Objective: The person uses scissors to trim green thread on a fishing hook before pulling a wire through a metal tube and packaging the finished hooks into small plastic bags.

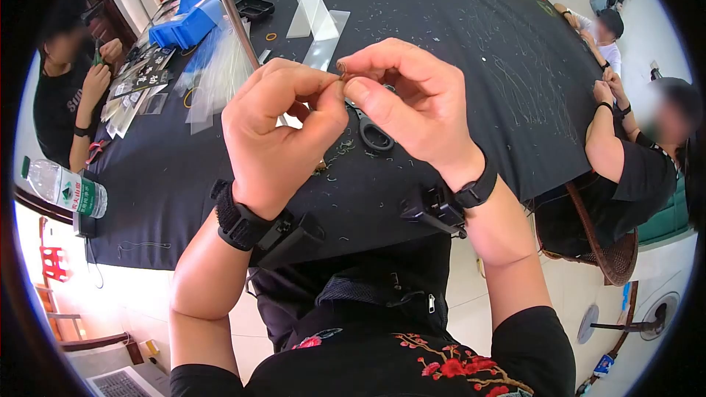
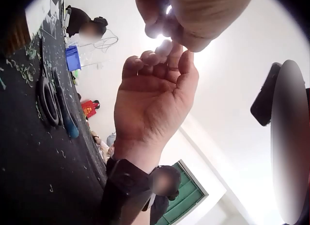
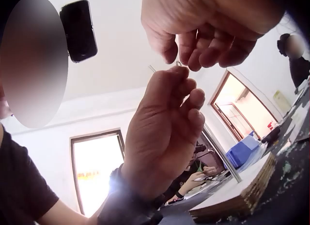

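Note:
In front of the chest, above the black-covered table, my left hand (image 1: 276, 132) and right hand (image 1: 423, 106) meet at the fingertips. Between them is a tiny, thin, curved wire loop (image 3: 178, 64), which looks brownish from the head. My left thumb and index finger pinch its lower end. The right thumb and index finger close in on its upper end from both sides; the fingertips partly hide it. Below the hands, scissors with black handles (image 1: 376, 134) lie on the cloth. Beside them in the left wrist view lies a blue-handled tool (image 2: 69, 119).
Short thread-like clippings (image 1: 344, 148) litter the black cloth (image 1: 441, 22). A metal pole (image 1: 234, 11) rises from a thick block (image 3: 242, 188) at the left. Clear plastic strips (image 1: 217, 88), a blue bin (image 1: 187, 22) and a water bottle (image 1: 66, 187) stand or lie leftward. People sit at both sides.

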The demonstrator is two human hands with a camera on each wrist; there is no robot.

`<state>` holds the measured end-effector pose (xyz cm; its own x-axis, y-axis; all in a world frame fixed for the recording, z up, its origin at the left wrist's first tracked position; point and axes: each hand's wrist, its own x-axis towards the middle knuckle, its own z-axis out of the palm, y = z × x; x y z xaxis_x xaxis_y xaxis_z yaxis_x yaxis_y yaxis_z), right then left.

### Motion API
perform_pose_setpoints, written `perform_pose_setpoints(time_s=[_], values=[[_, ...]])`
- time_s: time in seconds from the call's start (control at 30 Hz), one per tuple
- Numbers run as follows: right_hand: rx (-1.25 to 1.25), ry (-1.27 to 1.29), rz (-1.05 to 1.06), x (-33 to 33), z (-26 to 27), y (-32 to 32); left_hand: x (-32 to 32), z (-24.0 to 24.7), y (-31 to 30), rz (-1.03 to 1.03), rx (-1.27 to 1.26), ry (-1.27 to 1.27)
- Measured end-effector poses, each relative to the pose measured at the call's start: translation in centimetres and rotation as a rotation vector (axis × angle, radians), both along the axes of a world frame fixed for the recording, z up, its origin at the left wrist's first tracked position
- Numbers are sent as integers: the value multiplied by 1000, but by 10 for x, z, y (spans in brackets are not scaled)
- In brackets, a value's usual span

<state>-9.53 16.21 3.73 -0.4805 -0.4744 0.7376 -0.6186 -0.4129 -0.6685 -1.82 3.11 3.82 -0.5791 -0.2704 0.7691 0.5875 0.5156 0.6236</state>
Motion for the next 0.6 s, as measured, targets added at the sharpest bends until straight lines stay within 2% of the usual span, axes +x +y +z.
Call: perform_pose_setpoints(time_s=[0.23,0.3,0.4,0.53,0.6], values=[[-39,134,-87,-3,-4,-1,1,2,2,127,-218,87],[97,305,-130,-3,1,7,1,2,2,124,-219,76],[70,397,-165,-1,3,5,1,0,1,91,-175,71],[-39,430,-180,-6,0,1,2,0,1,44,-115,34],[-59,211,-8,-7,1,6,2,-2,0,34,-95,23]])
